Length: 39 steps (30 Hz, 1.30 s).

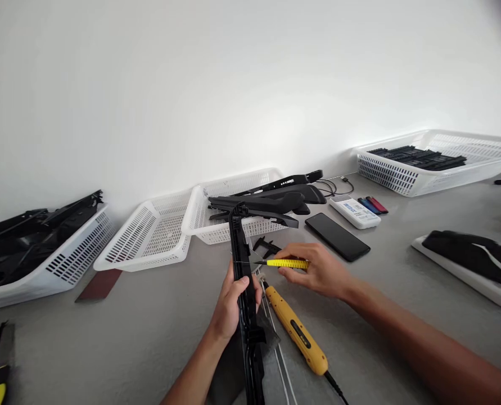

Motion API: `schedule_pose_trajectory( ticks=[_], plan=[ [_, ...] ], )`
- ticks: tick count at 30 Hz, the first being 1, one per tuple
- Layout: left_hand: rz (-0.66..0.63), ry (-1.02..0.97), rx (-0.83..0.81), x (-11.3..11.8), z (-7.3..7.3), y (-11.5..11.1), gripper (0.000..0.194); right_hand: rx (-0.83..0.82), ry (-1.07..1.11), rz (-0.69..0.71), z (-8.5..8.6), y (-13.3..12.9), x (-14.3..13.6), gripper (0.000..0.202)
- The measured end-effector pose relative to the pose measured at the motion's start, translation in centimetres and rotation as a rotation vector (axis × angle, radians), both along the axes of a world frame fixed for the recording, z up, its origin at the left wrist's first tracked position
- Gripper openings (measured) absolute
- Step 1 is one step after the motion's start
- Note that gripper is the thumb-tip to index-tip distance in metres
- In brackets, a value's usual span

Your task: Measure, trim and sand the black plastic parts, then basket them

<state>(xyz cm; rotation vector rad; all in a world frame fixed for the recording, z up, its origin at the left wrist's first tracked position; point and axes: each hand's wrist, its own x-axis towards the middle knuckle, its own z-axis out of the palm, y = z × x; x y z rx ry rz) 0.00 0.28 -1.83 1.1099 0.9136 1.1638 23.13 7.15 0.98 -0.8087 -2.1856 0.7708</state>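
Left hand (229,306): closed on the black plastic strip (250,337), thumb on the near face, fingers wrapped behind to the right side. The strip runs from 6 to 12 o'clock, its hooked upper end overlapping, in view, the middle basket (222,235).

Right hand (317,270): at 3 o'clock of the strip, pinching the yellow-handled tool (290,263) between thumb and fingers. The tool points to 9 o'clock, its thin tip at the strip just above the left thumb; tip contact cannot be confirmed.

Reference point for positions below: left hand grip. The yellow power tool (296,329) lies at 4 o'clock, close to the strip, cord toward 5. The black caliper (267,246) is at 1 o'clock, just beyond the tool tip. The phone (337,236) is at 2 o'clock; the white box (355,211) lies past it.

Edges: the middle basket rim is at 12 o'clock, the second basket (149,233) at 10, the left basket (79,253) at 9. The white tray (499,298) stands at 3, well apart. Bare desk (149,337) extends from the left forearm toward 8 o'clock, and between the right forearm and the white tray.
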Motion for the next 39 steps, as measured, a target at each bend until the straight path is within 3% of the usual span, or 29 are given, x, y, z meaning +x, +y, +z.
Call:
schedule_pose_trajectory(
  ticks=[4,11,17,25,35,39],
  plan=[
    [0.015,-0.033,-0.001,0.0,0.2,0.1,0.037,-0.082,0.009,0.049,0.4,0.0,0.2,0.020],
    [-0.042,-0.147,-0.027,-0.1,-0.1,0.3,0.042,-0.059,0.069,-0.175,0.2,0.8,1.0,0.034],
    [-0.133,-0.242,-0.079,-0.5,-0.1,0.4,0.061,-0.090,0.054,-0.075,0.8,0.8,1.4,0.033],
    [-0.202,-0.388,-0.121,0.4,-0.1,0.3,0.051,-0.096,-0.006,-0.023,1.0,0.9,1.9,0.024],
    [-0.161,-0.306,-0.042,-0.7,-1.0,0.7,0.041,-0.017,0.065,-0.180,0.4,0.7,1.3,0.030],
    [-0.147,-0.297,-0.031,-0.7,-1.2,0.6,0.038,-0.010,0.063,-0.139,0.3,0.6,1.4,0.029]
  ],
)
